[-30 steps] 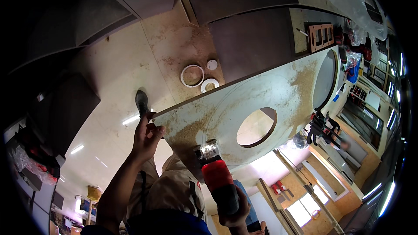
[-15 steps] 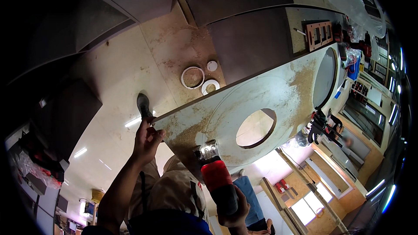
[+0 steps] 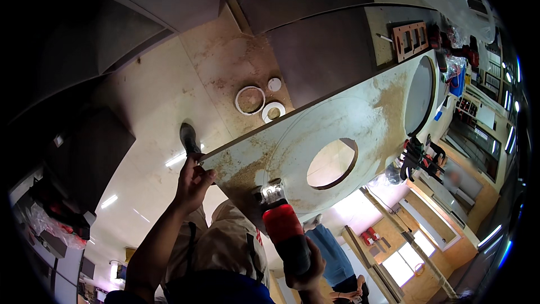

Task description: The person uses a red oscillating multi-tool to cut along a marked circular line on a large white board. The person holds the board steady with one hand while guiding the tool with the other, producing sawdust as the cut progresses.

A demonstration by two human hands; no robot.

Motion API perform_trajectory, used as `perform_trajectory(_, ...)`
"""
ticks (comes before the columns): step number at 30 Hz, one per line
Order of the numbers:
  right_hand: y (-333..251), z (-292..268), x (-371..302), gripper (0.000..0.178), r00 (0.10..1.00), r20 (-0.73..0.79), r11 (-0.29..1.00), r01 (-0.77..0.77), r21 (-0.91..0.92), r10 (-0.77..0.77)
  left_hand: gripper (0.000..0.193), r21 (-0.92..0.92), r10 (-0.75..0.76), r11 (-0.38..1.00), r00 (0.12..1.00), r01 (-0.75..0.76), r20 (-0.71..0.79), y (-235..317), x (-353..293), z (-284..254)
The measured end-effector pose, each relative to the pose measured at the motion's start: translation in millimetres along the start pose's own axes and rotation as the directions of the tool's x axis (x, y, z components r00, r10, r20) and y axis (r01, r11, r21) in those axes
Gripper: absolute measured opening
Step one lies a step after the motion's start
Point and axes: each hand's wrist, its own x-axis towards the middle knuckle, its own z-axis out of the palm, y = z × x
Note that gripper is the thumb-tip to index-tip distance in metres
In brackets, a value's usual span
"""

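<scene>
Fingers, right hand [image 3: 308, 267]: wrapped around black end of power tool, partly hidden behind it.
Power tool [image 3: 282, 228]: red and black, gripped by right fingers; silver base [image 3: 271, 192] ahead of them, at near edge of board.
Fingers, left hand [image 3: 194, 186]: bent around left corner of board, pinching its edge.
Board [image 3: 360, 112]: white, strewn with brown dust, stretching from left fingers up and rightward, past right fingers.
Round hole [image 3: 333, 163]: cut through board, ahead and right of right fingers.
Shoe [image 3: 188, 135]: dark, on floor [image 3: 152, 118], just beyond left fingers.
Large ring [image 3: 237, 100], small ring [image 3: 265, 114], disc [image 3: 274, 84]: white, grouped on floor, farther beyond left fingers.
Clamps [image 3: 415, 160]: black, at near edge of board, well right of right fingers.
Template plate [image 3: 401, 48]: orange-brown, with rectangular openings, far beyond right fingers.
</scene>
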Motion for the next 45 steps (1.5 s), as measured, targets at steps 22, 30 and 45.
perform_trajectory(22,-8.0,5.6,0.3,0.068,0.997,-0.038,0.998,-0.060,0.011,0.060,0.048,0.030,0.002,1.000,0.997,-0.005,0.074,3.5,9.4,-14.7)
perform_trajectory(30,-2.1,10.0,-8.5,0.071,0.996,-0.053,0.996,-0.073,0.042,0.076,0.046,0.092,-0.139,0.987,0.985,0.129,0.107,24.5,7.8,-14.2)
perform_trajectory(45,-13.3,11.6,-3.0,0.073,0.991,-0.031,0.982,-0.123,0.144,0.128,0.047,0.078,-0.171,0.984,0.979,0.163,0.115,31.9,10.0,-15.8)
